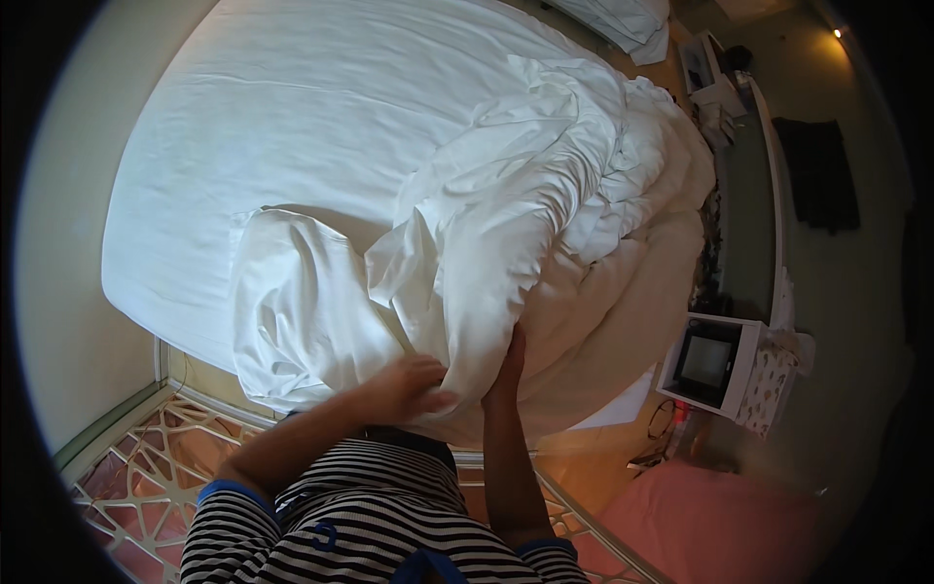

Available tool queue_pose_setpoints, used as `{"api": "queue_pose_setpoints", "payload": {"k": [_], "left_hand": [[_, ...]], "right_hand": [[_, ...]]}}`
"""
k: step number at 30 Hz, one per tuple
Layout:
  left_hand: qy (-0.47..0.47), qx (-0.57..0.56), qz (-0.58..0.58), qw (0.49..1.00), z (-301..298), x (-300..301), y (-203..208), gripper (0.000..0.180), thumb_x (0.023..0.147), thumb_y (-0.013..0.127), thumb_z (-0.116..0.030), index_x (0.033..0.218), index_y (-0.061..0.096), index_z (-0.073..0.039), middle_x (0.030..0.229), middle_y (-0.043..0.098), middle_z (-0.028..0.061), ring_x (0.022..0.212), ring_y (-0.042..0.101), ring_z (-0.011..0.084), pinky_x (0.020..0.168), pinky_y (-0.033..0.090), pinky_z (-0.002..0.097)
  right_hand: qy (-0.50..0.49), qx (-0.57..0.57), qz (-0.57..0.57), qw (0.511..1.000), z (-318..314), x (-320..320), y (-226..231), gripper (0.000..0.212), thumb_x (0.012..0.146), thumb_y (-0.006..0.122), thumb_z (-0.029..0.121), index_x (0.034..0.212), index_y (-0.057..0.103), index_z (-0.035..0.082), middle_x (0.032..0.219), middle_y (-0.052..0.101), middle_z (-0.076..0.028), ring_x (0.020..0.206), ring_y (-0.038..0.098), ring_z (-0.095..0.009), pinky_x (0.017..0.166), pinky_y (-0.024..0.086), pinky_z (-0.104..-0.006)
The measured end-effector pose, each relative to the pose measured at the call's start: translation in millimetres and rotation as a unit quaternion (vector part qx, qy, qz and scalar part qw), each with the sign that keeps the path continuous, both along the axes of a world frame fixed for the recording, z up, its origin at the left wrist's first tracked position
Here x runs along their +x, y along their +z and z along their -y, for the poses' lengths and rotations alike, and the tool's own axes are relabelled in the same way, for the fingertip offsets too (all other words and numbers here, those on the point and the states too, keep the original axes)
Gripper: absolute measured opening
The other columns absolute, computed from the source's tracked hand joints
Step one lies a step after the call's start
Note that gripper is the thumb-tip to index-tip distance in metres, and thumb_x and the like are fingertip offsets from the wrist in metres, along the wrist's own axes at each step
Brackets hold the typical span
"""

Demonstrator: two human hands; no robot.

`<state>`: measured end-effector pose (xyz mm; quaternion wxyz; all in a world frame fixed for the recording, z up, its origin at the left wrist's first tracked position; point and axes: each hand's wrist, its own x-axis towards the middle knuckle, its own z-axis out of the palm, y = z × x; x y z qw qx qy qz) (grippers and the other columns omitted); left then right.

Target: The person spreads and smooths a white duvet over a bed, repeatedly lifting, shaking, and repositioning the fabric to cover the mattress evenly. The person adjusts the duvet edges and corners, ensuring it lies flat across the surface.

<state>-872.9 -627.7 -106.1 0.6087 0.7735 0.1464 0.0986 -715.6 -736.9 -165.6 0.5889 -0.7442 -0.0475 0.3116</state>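
A bulky white duvet [496, 234] lies bunched and folded over the near right part of the bed, its lower end hanging by my body. My right hand [508, 370] grips the right side of that hanging fold, with most fingers hidden by the cloth. Just left of the same fold is my left hand [413, 384], its fingers apart and slightly blurred, close to or touching the fabric. Another loose flap of white cloth [297, 292] rises beyond my left forearm; whether it belongs to the duvet I cannot tell.
A white fitted sheet [263, 107] covers the mattress, with a wall [88, 214] along the left. A cream lattice railing [161, 467] runs low at left. To the right stand a white box-shaped unit with a dark front [708, 365] and a long narrow shelf [769, 195].
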Motion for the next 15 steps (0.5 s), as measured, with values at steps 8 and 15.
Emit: {"api": "queue_pose_setpoints", "payload": {"k": [8, 15], "left_hand": [[0.011, 0.476, -0.359, 0.803, -113, -48, -160, 0.039, 0.073, 0.052, -0.030, 0.110, 0.049, -0.018, 0.130, 0.027, 0.0077, 0.123, 0.020, 0.0233, 0.098, 0.010, 0.0495], [-0.155, 0.456, -0.419, 0.769, -136, -32, -203, 0.064, 0.060, 0.067, -0.022, 0.118, 0.040, -0.024, 0.121, 0.039, 0.0054, 0.118, 0.029, 0.0226, 0.101, 0.005, 0.0458]], "right_hand": [[0.148, -0.151, 0.270, 0.939, 5, -20, 11, 0.042, 0.074, 0.054, 0.011, 0.113, 0.039, 0.006, 0.113, 0.041, -0.013, 0.103, 0.040, -0.023, 0.080, 0.038, -0.0336], [0.471, -0.067, 0.509, 0.717, -57, -62, 70, 0.034, 0.067, 0.056, 0.016, 0.099, 0.051, 0.006, 0.108, 0.046, -0.013, 0.108, 0.038, -0.028, 0.091, 0.027, -0.0416]]}}
